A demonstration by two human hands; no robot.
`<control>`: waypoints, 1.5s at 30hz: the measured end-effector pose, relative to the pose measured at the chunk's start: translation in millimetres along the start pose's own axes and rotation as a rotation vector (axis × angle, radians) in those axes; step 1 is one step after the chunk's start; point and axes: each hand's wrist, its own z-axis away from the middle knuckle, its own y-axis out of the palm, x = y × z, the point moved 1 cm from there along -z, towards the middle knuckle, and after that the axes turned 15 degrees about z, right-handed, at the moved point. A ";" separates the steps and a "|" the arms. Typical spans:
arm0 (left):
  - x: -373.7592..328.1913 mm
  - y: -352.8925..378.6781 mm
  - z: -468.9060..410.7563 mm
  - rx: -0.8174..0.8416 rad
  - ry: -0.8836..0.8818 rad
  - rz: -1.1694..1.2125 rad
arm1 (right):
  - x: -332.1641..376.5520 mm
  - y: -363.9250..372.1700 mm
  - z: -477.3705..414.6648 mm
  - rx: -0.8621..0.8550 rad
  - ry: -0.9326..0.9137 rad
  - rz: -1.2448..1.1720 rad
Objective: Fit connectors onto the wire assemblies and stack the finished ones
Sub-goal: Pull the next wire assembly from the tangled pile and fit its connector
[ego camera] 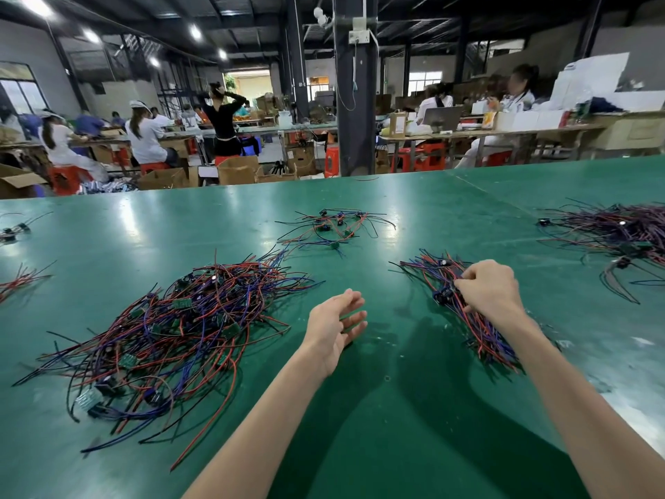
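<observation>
A big tangled heap of red, blue and black wire assemblies (180, 329) with small green boards lies on the left of the green table (360, 408). A neater bundle of wire assemblies (478, 329) lies to the right of centre. My right hand (489, 288) sits on top of this bundle, fingers curled around wires beside a small black connector (443, 294). My left hand (336, 324) hovers just over the table between the two piles, palm turned inward, fingers relaxed and holding nothing.
A small loose group of assemblies (334, 228) lies further back at centre. Another large pile (619, 239) spreads at the far right, and a few strays (14, 279) lie at the left edge. Beyond the table's far edge, people sit at benches among boxes and red stools.
</observation>
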 end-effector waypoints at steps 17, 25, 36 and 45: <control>-0.7 0.7 2.9 -0.011 0.006 -0.014 | -4.2 -13.8 4.2 0.174 0.094 0.350; 0.1 1.1 3.3 -0.015 0.013 -0.024 | -7.8 -7.7 0.1 0.036 -0.011 0.305; 6.3 5.3 8.5 0.104 0.097 -0.291 | -5.3 21.5 4.2 0.127 -0.256 0.558; -33.5 -19.6 0.2 -0.279 0.901 -1.738 | 43.5 49.9 41.9 -0.093 -0.582 0.337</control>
